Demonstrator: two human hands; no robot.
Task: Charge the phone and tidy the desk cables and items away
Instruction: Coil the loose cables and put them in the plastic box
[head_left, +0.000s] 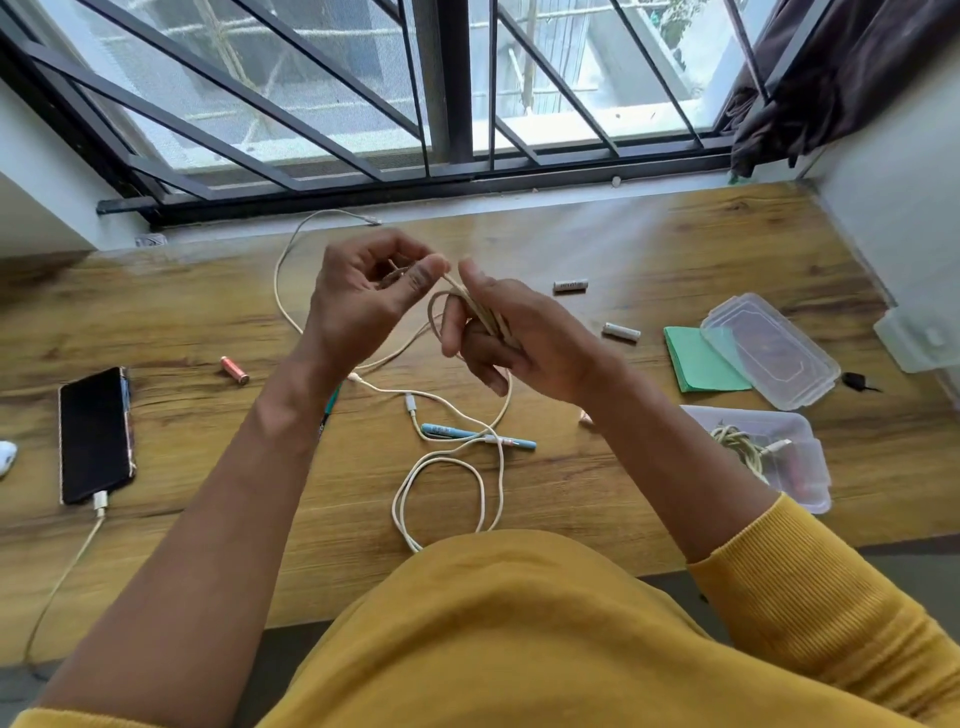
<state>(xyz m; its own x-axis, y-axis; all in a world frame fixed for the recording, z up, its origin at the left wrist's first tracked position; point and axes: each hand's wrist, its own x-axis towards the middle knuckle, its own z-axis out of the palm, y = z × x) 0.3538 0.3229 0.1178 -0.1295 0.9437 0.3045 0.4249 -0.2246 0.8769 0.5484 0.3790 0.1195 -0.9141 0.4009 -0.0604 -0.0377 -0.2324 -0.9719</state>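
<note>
Beige cable being coiled above desk; phone plugged in at far L.

L hand (371, 296) and R hand (511, 340) held up over wooden desk (649, 249), close together. Beige cable (470, 306) looped round R-hand fingers and gripped there; its free end pinched btw L thumb and fingers. Phone (93, 434) lies screen-up near L desk edge w/ charging cable (78, 553) in its bottom port. White cables (447, 478) lie loose on desk below hands, over a blue pen (441, 431). Batteries (621, 331) scattered. At R: clear box (795, 457) w/ a coiled cable inside, lid (769, 348) beside it on green paper (698, 358).
</note>
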